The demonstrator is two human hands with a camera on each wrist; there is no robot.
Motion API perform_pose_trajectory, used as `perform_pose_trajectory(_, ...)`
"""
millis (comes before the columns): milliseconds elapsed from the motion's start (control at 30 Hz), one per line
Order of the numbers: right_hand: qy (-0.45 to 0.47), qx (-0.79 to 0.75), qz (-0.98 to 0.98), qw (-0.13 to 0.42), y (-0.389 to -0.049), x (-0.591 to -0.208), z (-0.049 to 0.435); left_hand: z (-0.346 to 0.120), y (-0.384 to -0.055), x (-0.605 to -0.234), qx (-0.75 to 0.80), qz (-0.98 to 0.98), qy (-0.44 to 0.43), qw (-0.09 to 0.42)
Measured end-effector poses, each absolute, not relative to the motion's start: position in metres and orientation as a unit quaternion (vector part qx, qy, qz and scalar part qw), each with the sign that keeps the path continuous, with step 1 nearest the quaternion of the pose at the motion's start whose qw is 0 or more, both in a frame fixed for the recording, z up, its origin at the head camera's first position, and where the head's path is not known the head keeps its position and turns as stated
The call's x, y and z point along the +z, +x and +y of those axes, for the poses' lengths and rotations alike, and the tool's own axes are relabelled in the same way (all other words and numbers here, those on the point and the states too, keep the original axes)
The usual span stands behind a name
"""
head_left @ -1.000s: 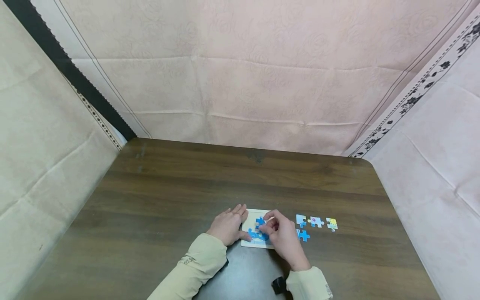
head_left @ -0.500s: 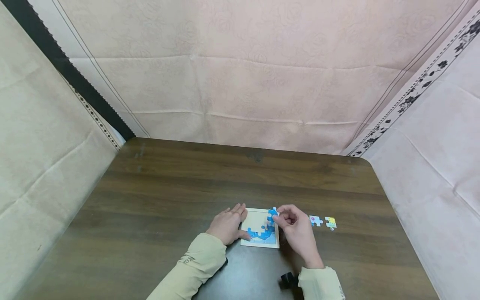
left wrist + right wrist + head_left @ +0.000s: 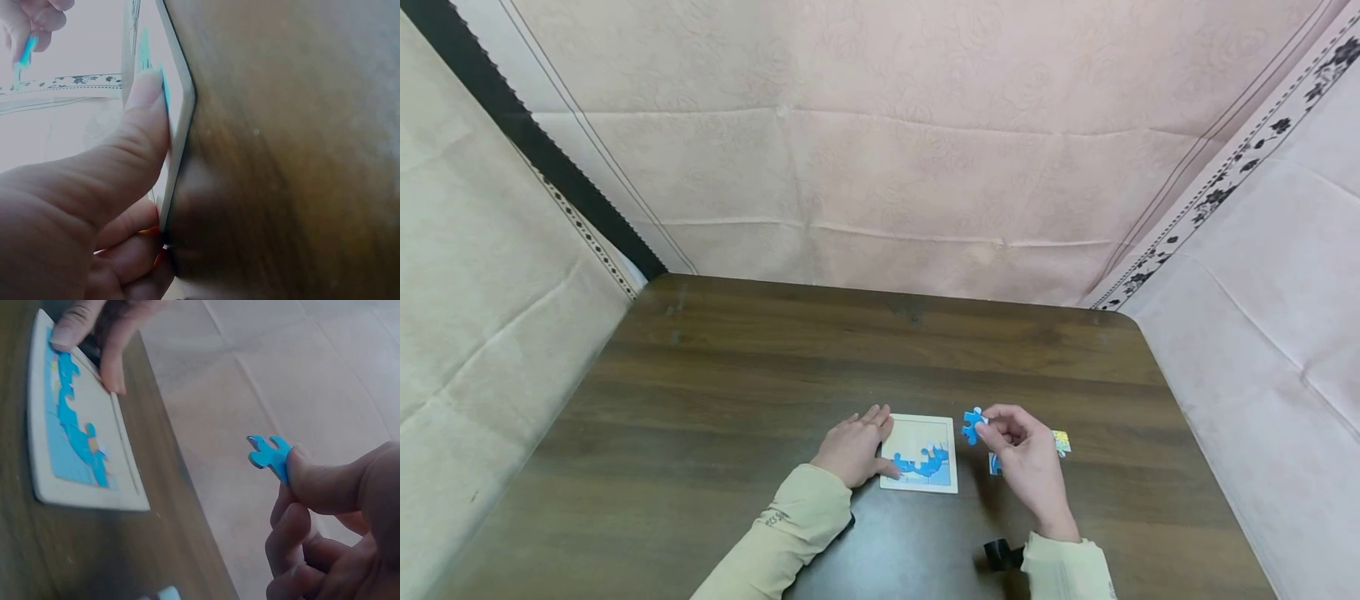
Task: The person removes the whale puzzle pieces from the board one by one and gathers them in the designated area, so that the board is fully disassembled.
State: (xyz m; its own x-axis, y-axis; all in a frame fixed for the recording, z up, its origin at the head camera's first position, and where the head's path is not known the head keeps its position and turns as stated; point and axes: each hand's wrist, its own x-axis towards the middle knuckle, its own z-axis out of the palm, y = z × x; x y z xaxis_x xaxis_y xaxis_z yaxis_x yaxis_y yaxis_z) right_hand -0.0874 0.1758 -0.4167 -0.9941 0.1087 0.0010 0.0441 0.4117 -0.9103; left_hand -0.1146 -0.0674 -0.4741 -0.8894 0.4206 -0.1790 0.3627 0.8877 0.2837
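My left hand [image 3: 853,450] lies at the left side of a puzzle board [image 3: 921,429]. In the right wrist view its thumb presses on the near corner and its straight fingers lie along the edge. Blue joined pieces [image 3: 931,468] fill the lower part of the board; the upper part is bare and pale. Just right of the board, my right hand [image 3: 1028,458] pinches a blue puzzle piece [image 3: 972,427] between thumb and forefinger, raised off the table. That piece stands tilted, its knobs pointing away from the fingertips, in the right wrist view.
Loose puzzle pieces lie right of the board: a blue one [image 3: 995,464] beside the right hand and a yellow one [image 3: 1062,442] partly behind it. The brown wooden table [image 3: 775,367] ends at a pale cloth [image 3: 880,183].
My right hand has drawn the blue piece from over the board to the right, past its edge. The left hand has stayed in place.
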Motion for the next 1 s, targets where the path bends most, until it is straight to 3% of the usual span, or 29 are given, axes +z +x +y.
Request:
perform_pose_trajectory(233,-0.073,0.512,-0.855,0.050,-0.092,-0.430,0.217,-0.073,-0.112,-0.470,0.136,0.963,0.200,0.121)
perform_pose_trajectory(667,-0.131,0.398,-0.905,-0.068,-0.084,-0.446,0.261,-0.070,-0.114,-0.468,0.136,0.962,0.202,0.124)
perform_pose_trajectory(1000,-0.155,0.363,-0.916,-0.066,-0.084,-0.464,0.263,-0.066,-0.116,-0.473,0.127,0.963,0.202,0.128)
